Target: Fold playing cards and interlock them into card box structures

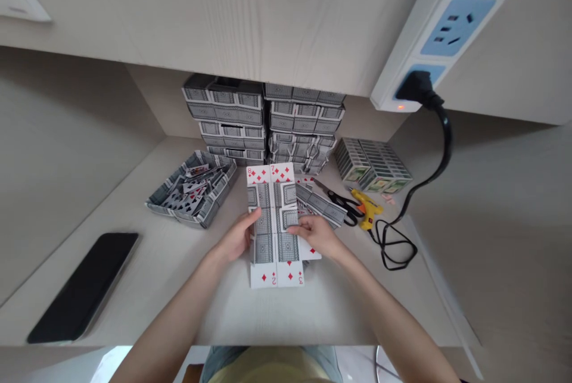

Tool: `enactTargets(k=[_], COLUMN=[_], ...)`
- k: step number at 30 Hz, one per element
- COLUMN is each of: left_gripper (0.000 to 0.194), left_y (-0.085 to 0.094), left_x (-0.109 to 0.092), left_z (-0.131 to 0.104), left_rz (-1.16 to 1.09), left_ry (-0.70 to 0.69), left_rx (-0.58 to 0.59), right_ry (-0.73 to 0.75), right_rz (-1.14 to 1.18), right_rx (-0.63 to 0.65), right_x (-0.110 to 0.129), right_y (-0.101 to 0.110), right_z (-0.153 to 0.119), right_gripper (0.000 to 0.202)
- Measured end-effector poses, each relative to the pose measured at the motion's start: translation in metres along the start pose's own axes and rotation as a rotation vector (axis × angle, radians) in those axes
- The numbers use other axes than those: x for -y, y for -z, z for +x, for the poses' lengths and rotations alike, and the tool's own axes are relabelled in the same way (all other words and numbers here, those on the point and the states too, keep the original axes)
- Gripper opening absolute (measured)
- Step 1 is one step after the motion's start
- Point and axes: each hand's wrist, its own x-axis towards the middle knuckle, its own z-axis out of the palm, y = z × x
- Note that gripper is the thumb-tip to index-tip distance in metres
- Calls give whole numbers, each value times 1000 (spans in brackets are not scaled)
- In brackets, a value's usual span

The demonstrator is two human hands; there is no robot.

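A panel of joined playing cards (266,249) is held upright-looking over the desk, between my two hands. Its top and bottom rows show red diamond faces, while patterned grey backs fill the middle. My left hand (239,235) grips the left edge, thumb on the front. On the right side, my right hand (316,234) pinches near a folded card flap (289,218), fingers closed. Behind the panel, more cards and a grey card strip (325,205) lie partly hidden on the desk.
Stacked card-built boxes (235,112) stand at the back. A card tray (212,207) with loose cards sits left, a black phone (84,287) nearer. To the right are scissors (342,199), a yellow glue gun (368,207) with its cord, card packs (373,162) and a power strip (460,19).
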Motion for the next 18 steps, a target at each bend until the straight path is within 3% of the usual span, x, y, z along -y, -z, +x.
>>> enactTargets(k=[4, 6, 12, 18], left_gripper=[53, 50, 40, 40], left_y=[8, 9, 5, 2], left_x=[-3, -2, 3, 9], left_z=[-5, -6, -2, 6], left_rz=[-81, -39, 124, 137], left_ry=[121, 129, 174, 25], left_rx=[270, 321, 277, 38], right_ry=[-21, -37, -51, -99], right_rz=[124, 174, 248, 322], right_rx=[-47, -64, -73, -122], right_x=[0, 0, 4, 4], right_y=[13, 16, 15, 20], right_z=[0, 0, -2, -7], right_gripper=[28, 29, 29, 35])
